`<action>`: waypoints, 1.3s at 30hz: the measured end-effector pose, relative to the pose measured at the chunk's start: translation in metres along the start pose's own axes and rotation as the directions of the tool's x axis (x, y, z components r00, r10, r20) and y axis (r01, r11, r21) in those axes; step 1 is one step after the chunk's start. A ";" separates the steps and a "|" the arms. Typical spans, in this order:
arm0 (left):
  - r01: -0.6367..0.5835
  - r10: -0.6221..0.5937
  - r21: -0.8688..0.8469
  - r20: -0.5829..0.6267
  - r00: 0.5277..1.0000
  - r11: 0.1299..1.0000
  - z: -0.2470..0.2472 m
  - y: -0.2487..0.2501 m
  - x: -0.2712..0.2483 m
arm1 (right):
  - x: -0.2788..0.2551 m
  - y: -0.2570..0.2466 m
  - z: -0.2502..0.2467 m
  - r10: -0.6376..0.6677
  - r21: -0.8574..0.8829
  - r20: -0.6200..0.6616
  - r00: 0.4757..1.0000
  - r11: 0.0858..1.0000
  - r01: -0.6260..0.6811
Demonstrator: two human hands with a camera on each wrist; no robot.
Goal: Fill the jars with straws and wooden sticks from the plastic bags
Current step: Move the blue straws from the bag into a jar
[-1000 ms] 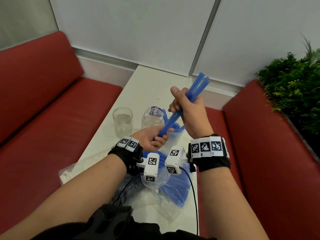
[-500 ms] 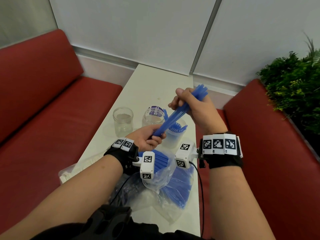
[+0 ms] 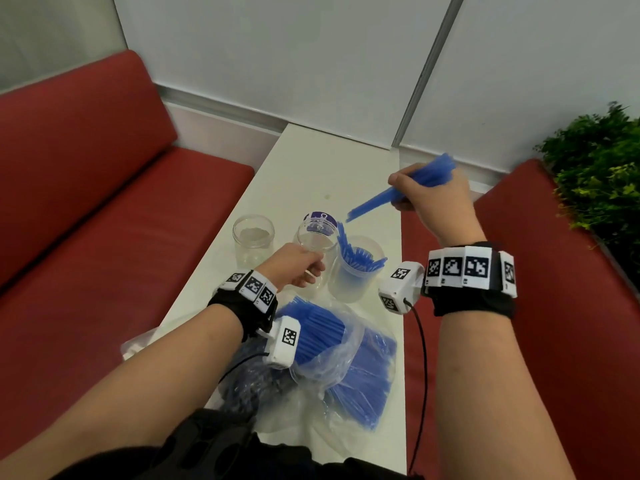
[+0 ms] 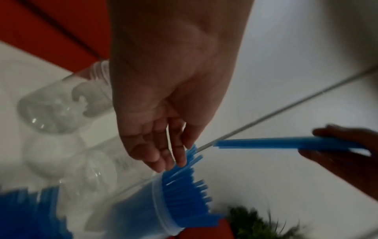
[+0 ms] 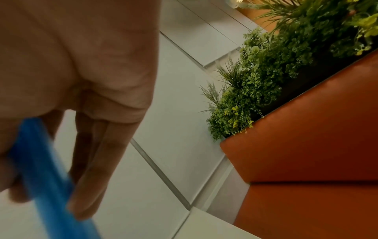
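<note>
My right hand [image 3: 412, 194] grips a bundle of blue straws [image 3: 388, 195] above the white table [image 3: 311, 174]. The bundle slants down to the left, its lower end over the jars. Three clear jars stand in a row: an empty one [image 3: 253, 239], a middle one with a purple label [image 3: 318, 233], and one holding several blue straws [image 3: 356, 271]. My left hand [image 3: 311, 271] hangs in front of the middle jar, fingers loose and holding nothing. In the left wrist view its fingertips [image 4: 169, 161] are close to the jar's straw tips [image 4: 184, 182]. The right wrist view shows the fingers [image 5: 92, 169] round the straws [image 5: 40, 169].
Crumpled plastic bags of blue straws [image 3: 346, 358] lie at the near end of the table under my wrists; another clear bag [image 3: 138, 344] lies at the left edge. Red benches [image 3: 104, 209] flank the narrow table. A green plant [image 3: 595, 174] stands at the right.
My left hand has let go of the bundle's lower end and dropped to the jars. My right hand has moved right with the straws, now tilted flatter.
</note>
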State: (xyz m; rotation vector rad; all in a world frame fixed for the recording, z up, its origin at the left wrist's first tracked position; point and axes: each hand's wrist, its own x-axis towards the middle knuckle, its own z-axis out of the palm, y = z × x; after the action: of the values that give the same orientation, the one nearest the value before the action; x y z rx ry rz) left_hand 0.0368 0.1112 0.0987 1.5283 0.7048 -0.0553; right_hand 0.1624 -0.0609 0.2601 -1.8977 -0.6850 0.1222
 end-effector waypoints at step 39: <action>-0.349 -0.014 0.934 0.351 0.936 0.078 0.041 -0.048 -0.003 | -0.043 0.155 0.099 0.181 -0.711 0.207 0.962 0.703 0.021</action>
State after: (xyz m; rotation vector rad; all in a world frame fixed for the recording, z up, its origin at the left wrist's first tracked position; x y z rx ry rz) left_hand 0.0282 0.0681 0.0529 2.9049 0.1203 -0.7236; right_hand 0.1508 -0.0441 0.0724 -2.7023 -0.9154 0.1871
